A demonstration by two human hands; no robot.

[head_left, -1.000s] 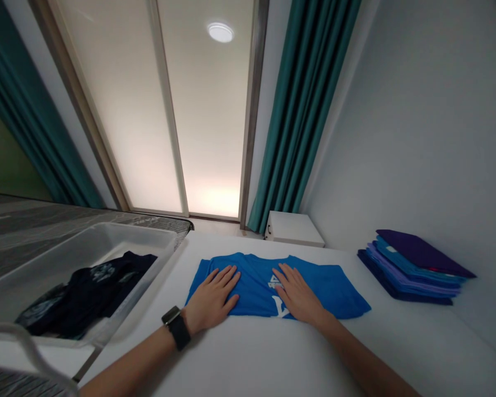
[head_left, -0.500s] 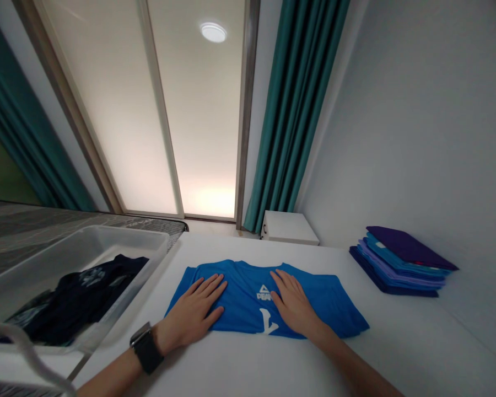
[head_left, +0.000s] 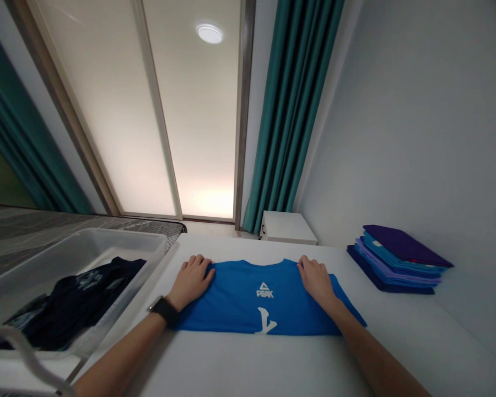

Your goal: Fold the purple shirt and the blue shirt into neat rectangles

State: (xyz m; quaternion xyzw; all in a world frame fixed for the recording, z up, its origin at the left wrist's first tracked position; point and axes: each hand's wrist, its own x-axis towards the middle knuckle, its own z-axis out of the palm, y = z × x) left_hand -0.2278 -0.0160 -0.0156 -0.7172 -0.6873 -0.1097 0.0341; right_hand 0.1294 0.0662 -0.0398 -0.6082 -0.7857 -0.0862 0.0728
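Observation:
A blue T-shirt [head_left: 242, 292] with a white PEAK logo and a white figure lies on the white table, doubled over so its lower edge is a straight fold towards me. At its upper left shoulder, my left hand [head_left: 193, 281], with a black watch on the wrist, has its fingers curled over the cloth. My right hand [head_left: 316, 280] grips the upper right shoulder in the same way, its fingertips partly hidden. Between the hands the neckline shows as a shallow curve. The right sleeve sticks out past my right forearm.
To the right, against the wall, sits a stack of folded clothes [head_left: 397, 259] in purple and blues. A clear plastic bin [head_left: 155, 242] with dark clothes [head_left: 80, 298] stands on the left. Beyond the white table [head_left: 248, 364] is a small white cabinet [head_left: 288, 226].
Both hands have moved outward and away from me, from lying flat on the shirt's front to its shoulders, and their fingers have curled. The shirt's front looks smoother.

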